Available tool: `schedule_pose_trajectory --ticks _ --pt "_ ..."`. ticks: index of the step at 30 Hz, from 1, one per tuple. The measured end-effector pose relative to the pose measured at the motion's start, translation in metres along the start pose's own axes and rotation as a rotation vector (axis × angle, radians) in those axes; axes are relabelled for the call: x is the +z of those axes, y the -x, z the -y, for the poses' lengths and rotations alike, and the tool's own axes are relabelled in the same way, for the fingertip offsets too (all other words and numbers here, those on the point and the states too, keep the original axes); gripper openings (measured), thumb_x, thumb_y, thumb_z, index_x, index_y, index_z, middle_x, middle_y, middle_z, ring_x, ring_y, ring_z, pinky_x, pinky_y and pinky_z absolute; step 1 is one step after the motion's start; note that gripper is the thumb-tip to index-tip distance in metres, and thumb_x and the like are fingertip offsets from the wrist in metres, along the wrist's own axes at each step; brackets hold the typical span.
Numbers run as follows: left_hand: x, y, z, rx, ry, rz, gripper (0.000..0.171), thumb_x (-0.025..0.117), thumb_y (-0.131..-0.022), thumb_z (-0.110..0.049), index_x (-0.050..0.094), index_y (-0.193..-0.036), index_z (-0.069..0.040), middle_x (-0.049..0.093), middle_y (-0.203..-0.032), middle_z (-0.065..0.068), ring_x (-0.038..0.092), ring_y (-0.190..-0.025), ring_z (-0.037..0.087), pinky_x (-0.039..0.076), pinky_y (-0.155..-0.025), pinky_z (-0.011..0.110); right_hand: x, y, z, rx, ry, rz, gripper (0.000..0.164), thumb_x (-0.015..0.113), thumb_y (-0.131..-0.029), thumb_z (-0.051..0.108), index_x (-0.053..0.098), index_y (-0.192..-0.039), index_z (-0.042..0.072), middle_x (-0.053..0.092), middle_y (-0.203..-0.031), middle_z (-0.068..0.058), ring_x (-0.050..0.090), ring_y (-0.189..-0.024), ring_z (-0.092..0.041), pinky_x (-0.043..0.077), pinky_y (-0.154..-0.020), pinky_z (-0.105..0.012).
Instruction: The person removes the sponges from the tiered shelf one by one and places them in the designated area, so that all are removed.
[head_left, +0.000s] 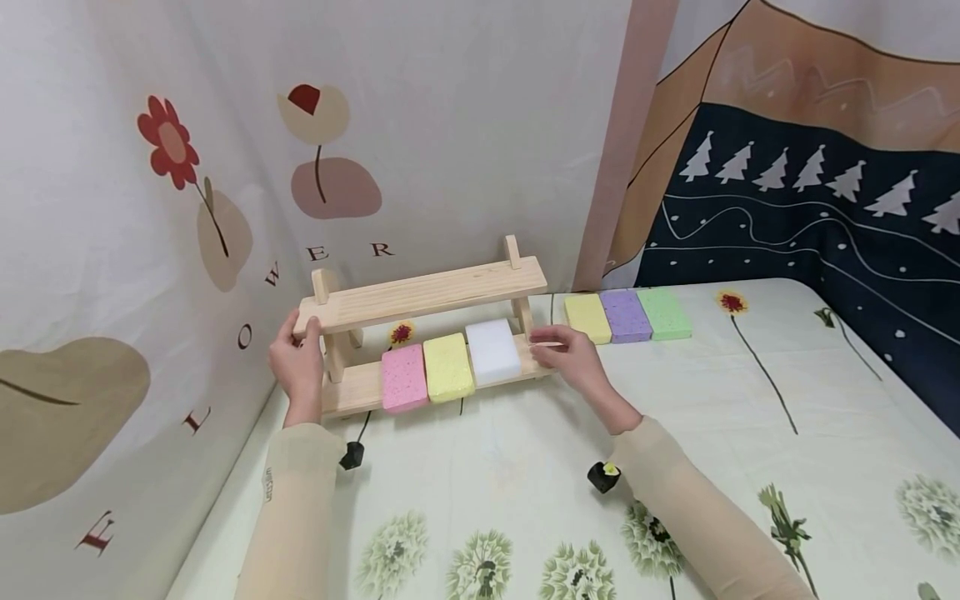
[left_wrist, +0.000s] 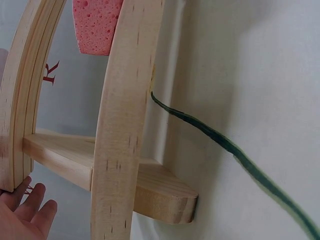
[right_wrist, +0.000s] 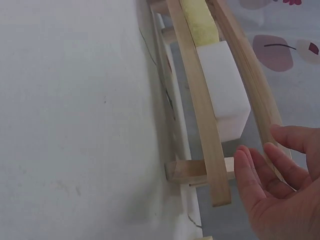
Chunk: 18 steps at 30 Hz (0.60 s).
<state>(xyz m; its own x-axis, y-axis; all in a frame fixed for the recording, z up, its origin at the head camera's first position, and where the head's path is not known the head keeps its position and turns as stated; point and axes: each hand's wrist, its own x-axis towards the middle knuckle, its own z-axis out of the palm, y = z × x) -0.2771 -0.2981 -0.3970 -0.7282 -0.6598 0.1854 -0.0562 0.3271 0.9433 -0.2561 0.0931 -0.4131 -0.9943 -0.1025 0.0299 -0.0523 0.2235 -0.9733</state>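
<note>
A two-tier wooden shelf (head_left: 423, 293) stands on the cloth against the backdrop. My left hand (head_left: 298, 367) holds the left end of its upper board, thumb at the front corner; the left wrist view shows fingertips (left_wrist: 33, 200) at the board's end. On the lower board a pink sponge (head_left: 404, 377), a yellow sponge (head_left: 448, 367) and a white sponge (head_left: 492, 351) lean side by side. Beside the lower board's right end is my right hand (head_left: 573, 360), fingers loosely bent around no object. The right wrist view puts it just past the white sponge (right_wrist: 225, 85).
Right of the shelf, a yellow sponge (head_left: 588, 318), a purple sponge (head_left: 626, 316) and a green sponge (head_left: 664, 314) lie in a row. A floral cloth (head_left: 510, 467) covers the table. Printed fabric (head_left: 480, 125) hangs behind and to the left, with a dark tree-patterned one (head_left: 795, 217) at right.
</note>
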Motion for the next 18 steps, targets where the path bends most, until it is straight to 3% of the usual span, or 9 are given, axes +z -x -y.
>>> schedule_pose_trajectory --ticks 4,10,18 --pt "0.0 0.001 0.0 0.002 0.015 0.005 0.053 0.056 -0.099 -0.04 0.051 -0.147 -0.019 0.06 -0.142 0.008 0.057 -0.12 0.015 0.045 -0.11 0.032 0.005 0.0 0.0 -0.026 0.014 0.017 0.035 0.068 -0.094 0.009 0.064 -0.126 -0.003 0.066 -0.126 -0.023 0.068 -0.105 -0.029 0.059 -0.084 -0.026" --pt "0.0 0.001 0.001 0.005 0.015 0.006 0.053 0.056 -0.099 -0.04 0.051 -0.147 -0.018 0.061 -0.14 0.009 0.057 -0.117 0.015 0.046 -0.109 0.033 0.012 -0.001 -0.003 -0.073 0.034 0.04 0.035 0.07 -0.092 0.009 0.065 -0.124 -0.004 0.067 -0.124 -0.023 0.068 -0.107 -0.033 0.056 -0.077 -0.018" --pt "0.0 0.0 0.0 -0.002 0.01 0.003 0.052 0.056 -0.099 -0.04 0.052 -0.146 -0.019 0.06 -0.141 0.008 0.057 -0.116 0.013 0.047 -0.107 0.031 0.016 0.001 -0.004 -0.1 0.053 0.081 0.04 0.074 -0.089 0.008 0.064 -0.126 -0.002 0.066 -0.127 -0.022 0.066 -0.115 -0.036 0.059 -0.09 -0.034"
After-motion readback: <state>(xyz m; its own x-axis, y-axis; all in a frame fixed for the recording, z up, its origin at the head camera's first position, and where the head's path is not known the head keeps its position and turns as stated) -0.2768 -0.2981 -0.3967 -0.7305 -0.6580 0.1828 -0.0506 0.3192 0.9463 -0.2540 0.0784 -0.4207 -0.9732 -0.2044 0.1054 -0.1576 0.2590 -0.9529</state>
